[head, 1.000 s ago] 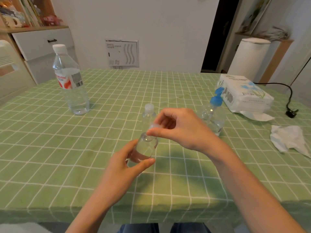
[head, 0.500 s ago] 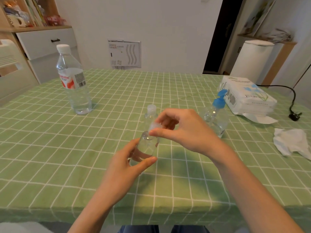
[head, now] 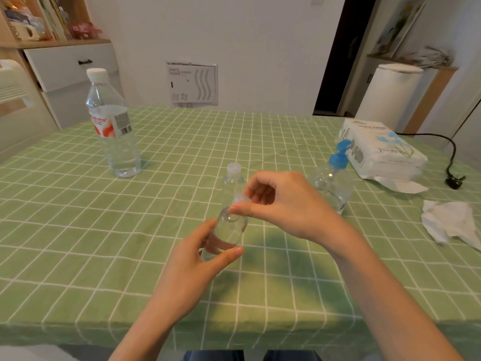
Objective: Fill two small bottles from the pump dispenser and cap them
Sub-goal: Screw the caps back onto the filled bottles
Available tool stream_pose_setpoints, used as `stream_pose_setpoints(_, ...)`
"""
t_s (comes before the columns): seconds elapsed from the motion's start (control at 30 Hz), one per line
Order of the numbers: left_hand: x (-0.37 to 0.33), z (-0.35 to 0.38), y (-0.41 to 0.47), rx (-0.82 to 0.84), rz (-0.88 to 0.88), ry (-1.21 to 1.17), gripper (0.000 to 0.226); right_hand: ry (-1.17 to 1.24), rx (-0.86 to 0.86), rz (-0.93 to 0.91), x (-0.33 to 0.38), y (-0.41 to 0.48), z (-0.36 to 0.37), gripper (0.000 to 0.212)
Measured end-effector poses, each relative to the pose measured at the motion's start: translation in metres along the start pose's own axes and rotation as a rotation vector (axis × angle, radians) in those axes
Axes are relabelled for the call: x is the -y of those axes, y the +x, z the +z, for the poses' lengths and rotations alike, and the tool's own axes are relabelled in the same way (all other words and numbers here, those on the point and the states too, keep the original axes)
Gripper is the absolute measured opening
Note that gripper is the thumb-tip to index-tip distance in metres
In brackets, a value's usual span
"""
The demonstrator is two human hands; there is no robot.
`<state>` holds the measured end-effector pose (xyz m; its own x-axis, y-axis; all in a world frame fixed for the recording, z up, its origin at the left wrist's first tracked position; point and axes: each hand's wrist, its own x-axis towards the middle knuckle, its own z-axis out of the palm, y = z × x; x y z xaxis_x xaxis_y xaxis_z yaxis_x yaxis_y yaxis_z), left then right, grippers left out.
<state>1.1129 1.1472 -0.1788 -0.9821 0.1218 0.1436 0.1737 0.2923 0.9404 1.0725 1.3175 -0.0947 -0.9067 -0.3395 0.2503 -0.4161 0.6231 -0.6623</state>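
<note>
My left hand [head: 190,267] grips a small clear bottle [head: 229,230], tilted, above the middle of the green checked table [head: 78,230]. My right hand [head: 283,204] pinches a clear cap [head: 240,199] with thumb and forefinger right at that bottle's neck. A second small clear bottle [head: 233,175] with its cap on stands upright just behind. The pump dispenser [head: 334,181], clear with a blue pump head, stands to the right, partly hidden by my right hand.
A large water bottle [head: 112,126] with a white cap stands at the back left. A tissue pack [head: 380,152] lies at the right, a crumpled tissue [head: 450,222] nearer the edge, and a black cord with plug [head: 454,178] beside them.
The hands and the held bottle have barely shifted; my right fingers keep the cap at the neck. The camera has tilted slightly.
</note>
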Motion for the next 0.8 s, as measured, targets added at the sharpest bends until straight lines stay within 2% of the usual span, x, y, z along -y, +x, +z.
stream_pose_setpoints(0.07,0.0008,0.0001,-0.0010,0.003,-0.004,-0.005,0.046,-0.048,0.039,0.042,-0.0010,0.0003,0.0011,0.035)
stream_pose_setpoints(0.17,0.0005,-0.0008,-0.0014,-0.016,0.002,-0.019,0.050,0.047,0.123,0.043,-0.0021,-0.0018,-0.0009,0.048)
stream_pose_setpoints(0.3,0.0022,-0.0003,-0.0006,-0.018,0.000,-0.007,0.051,0.049,0.032,0.001,-0.0012,-0.0028,0.0024,0.022)
stream_pose_setpoints(0.37,0.0034,0.0011,-0.0010,-0.009,-0.008,0.004,0.051,-0.076,-0.039,0.019,0.0001,-0.0015,0.0070,0.033)
stream_pose_setpoints(0.47,0.0050,0.0016,-0.0012,-0.004,-0.014,0.008,0.052,-0.130,-0.010,0.031,-0.0005,-0.0034,0.0071,0.046)
stream_pose_setpoints(0.53,0.0047,0.0008,-0.0013,-0.007,-0.008,-0.007,0.050,-0.045,0.069,0.011,-0.0015,-0.0057,0.0025,0.046)
stream_pose_setpoints(0.6,0.0035,0.0004,-0.0009,-0.005,0.001,-0.016,0.046,-0.005,0.101,-0.043,-0.0031,-0.0066,-0.0009,0.037)
stream_pose_setpoints(0.7,0.0025,0.0020,0.0004,0.005,0.006,-0.016,0.046,-0.031,0.015,-0.045,-0.0008,-0.0055,0.0017,0.023)
stream_pose_setpoints(0.8,0.0029,0.0038,-0.0002,0.004,-0.004,-0.028,0.050,-0.180,-0.042,0.005,-0.0001,-0.0018,0.0049,0.039)
